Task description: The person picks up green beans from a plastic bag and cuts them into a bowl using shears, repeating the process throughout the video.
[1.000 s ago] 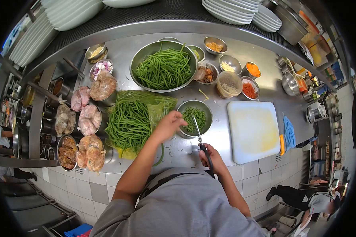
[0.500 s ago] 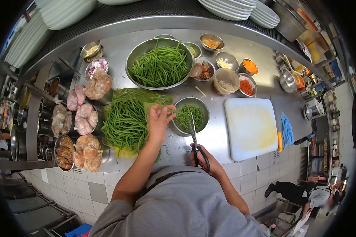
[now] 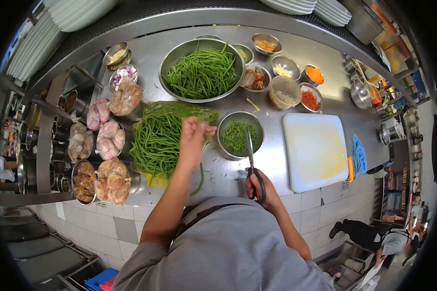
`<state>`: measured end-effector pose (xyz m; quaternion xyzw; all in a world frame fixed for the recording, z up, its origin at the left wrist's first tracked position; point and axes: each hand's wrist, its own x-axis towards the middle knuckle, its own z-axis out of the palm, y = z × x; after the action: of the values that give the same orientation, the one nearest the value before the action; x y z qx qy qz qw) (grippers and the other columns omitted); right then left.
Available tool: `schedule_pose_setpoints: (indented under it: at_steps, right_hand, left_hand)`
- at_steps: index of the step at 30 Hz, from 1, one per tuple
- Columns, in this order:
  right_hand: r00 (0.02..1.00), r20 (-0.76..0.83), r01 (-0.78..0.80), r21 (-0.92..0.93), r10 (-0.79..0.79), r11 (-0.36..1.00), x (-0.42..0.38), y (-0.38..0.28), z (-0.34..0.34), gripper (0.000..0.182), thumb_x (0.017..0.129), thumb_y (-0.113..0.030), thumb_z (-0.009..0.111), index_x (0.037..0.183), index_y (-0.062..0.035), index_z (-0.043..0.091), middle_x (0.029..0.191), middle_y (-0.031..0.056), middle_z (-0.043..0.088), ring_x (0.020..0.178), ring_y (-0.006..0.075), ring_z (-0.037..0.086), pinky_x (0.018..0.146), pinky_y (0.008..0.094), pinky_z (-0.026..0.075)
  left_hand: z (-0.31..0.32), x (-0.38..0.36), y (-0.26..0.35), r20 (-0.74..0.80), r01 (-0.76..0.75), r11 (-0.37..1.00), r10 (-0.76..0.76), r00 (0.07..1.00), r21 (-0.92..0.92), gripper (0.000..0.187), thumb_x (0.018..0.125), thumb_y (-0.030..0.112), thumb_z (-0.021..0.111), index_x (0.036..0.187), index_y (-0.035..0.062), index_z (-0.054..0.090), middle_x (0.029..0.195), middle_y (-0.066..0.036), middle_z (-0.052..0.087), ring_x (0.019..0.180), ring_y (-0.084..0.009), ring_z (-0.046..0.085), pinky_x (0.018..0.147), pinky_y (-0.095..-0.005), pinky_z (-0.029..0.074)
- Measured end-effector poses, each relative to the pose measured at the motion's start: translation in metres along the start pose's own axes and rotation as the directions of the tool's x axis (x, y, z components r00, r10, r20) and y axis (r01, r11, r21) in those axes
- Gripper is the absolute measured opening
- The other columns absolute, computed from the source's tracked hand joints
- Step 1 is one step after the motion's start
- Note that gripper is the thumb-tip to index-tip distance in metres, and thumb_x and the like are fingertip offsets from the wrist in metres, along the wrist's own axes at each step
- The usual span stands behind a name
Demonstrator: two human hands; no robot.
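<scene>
My left hand is smeared by motion above the right edge of the long green beans, which lie on a yellow-green plastic bag; whether its fingers hold anything is unclear. Wrapped round the handles of black-handled scissors is my right hand. The blades look closed, tips over a steel bowl of short-cut green pieces. One bean shows beside my left forearm. Behind stands a large steel bowl full of long beans.
At right are a white cutting board, an orange-handled tool and a blue cloth. Bagged meat and small bowls stand left; ingredient bowls stand back right. Plates sit on the shelf. A person is at lower right.
The green beans that were pinched in my left hand no longer show there, and that hand is now blurred. The scissor blades have come together and turned more upright. The whole view has shifted slightly.
</scene>
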<state>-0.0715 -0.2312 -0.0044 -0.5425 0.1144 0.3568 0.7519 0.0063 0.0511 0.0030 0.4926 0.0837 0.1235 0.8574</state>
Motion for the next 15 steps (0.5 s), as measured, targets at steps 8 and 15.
schedule_pose_setpoints:
  at_steps: [8,15]
  right_hand:
    - [1.0,-0.003,0.023,0.008,-0.023,1.0,-0.001,-0.004,0.001,0.043,0.108,-0.037,0.061,0.14,-0.0085,0.054,0.083,-0.0012,0.054,0.069,0.0096,0.051,0.059,0.0269,0.044]
    - [1.0,0.023,0.005,-0.049,-0.004,0.999,-0.001,-0.006,0.002,0.042,0.11,-0.033,0.059,0.14,-0.0048,0.052,0.084,0.0012,0.054,0.07,0.0122,0.052,0.061,0.0291,0.044]
  left_hand:
    - [-0.035,-0.045,0.059,0.143,-0.058,0.168,-0.561,0.815,0.984,0.027,0.092,0.029,0.078,0.094,0.0079,0.062,0.096,-0.013,0.072,0.079,-0.0265,0.071,0.074,-0.0406,0.055]
    - [-0.073,-0.106,-0.032,0.082,-0.107,-0.04,-0.397,0.914,0.993,0.039,0.088,0.027,0.079,0.112,0.0064,0.058,0.108,-0.017,0.073,0.1,-0.0408,0.07,0.085,-0.0508,0.055]
